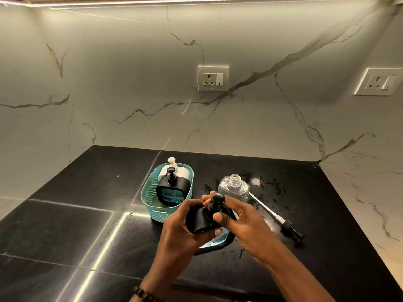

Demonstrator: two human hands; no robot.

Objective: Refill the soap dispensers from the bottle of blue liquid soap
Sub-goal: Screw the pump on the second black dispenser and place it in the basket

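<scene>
A black dispenser [201,221] with a clear blue-filled body stands on the dark counter in front of me. My left hand [182,227] grips its black shoulder. My right hand [239,219] has its fingers around the black pump head [217,200] on top. Behind it stands a clear, empty bottle [234,188] with its neck open. Its black pump with a long white tube [283,223] lies on the counter to the right. A second black dispenser [172,188] with blue soap and a white dispenser [174,168] stand in a teal basket [150,203].
The black counter [87,214] has wet spots around the clear bottle and to its right. A marble wall rises behind, with two sockets [213,78] [380,82]. The counter's right edge runs diagonally past the loose pump.
</scene>
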